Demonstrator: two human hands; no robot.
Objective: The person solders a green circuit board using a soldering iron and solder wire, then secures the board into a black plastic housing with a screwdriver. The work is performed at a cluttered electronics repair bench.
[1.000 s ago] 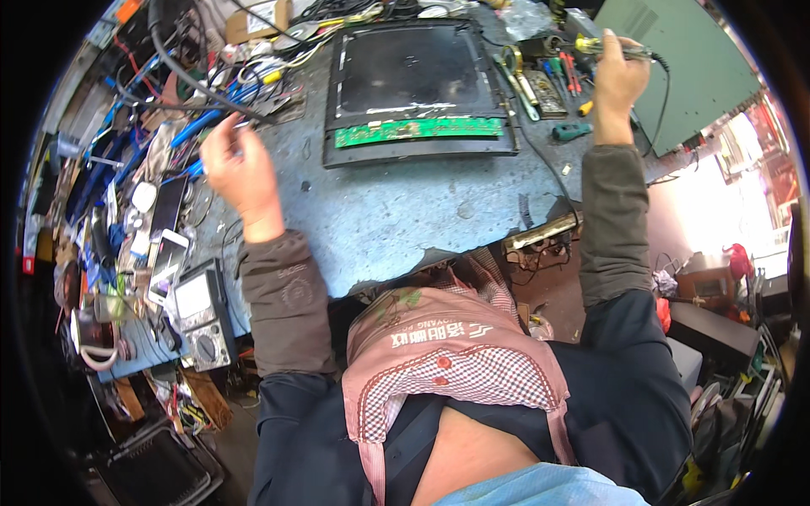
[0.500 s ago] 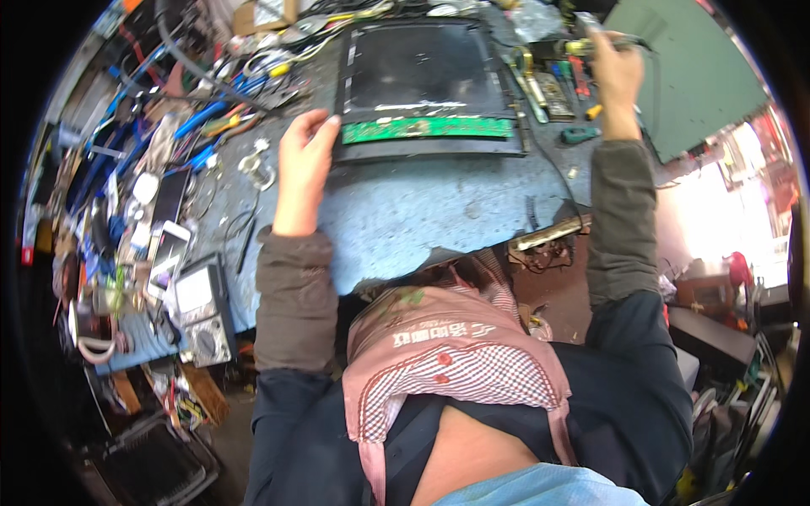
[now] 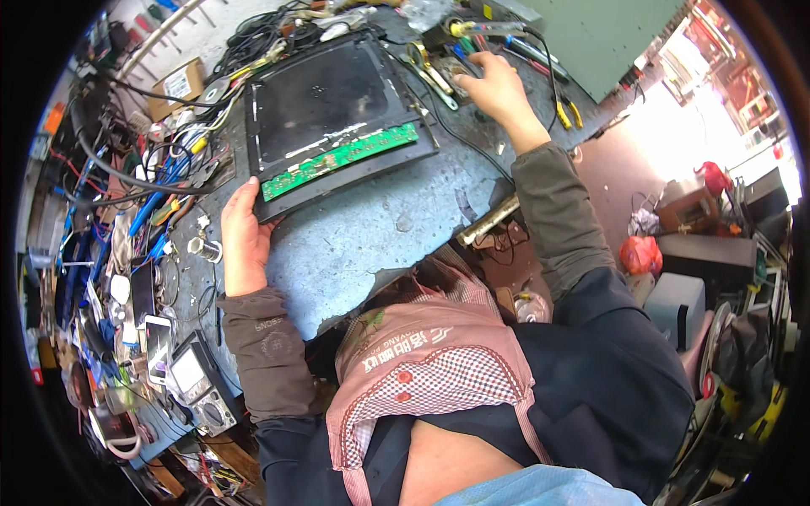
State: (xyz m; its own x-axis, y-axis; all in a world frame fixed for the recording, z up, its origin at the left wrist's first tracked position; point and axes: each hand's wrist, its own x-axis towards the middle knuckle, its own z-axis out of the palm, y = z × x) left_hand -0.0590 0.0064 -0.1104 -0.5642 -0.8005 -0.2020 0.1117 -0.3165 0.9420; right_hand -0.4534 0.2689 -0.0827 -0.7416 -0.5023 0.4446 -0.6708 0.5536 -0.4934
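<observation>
A flat black display panel (image 3: 325, 93) lies tilted on the blue worktop, a long green circuit board (image 3: 337, 158) along its near edge. My left hand (image 3: 245, 236) grips the panel's near left corner, thumb on top and the other fingers partly hidden beneath. Right of the panel, my right hand (image 3: 499, 94) reaches over a group of hand tools with thumb and forefinger apart. Closest to its fingertips is a blue-handled tool (image 3: 462, 61). Just beyond lies a soldering iron (image 3: 494, 28) with a yellow and blue handle, its black cord curving down to the right.
Yellow-handled pliers (image 3: 570, 115) lie near the worktop's right edge. At left are a white phone (image 3: 158, 347), an analogue multimeter (image 3: 202, 392) and many cables and tools. A cardboard box (image 3: 177, 88) stands at the back left. A green-grey sheet (image 3: 603, 42) is at the back right.
My right hand has come away from the soldering iron to the tools nearer the panel. My left hand keeps its place at the panel's corner. The whole view has turned.
</observation>
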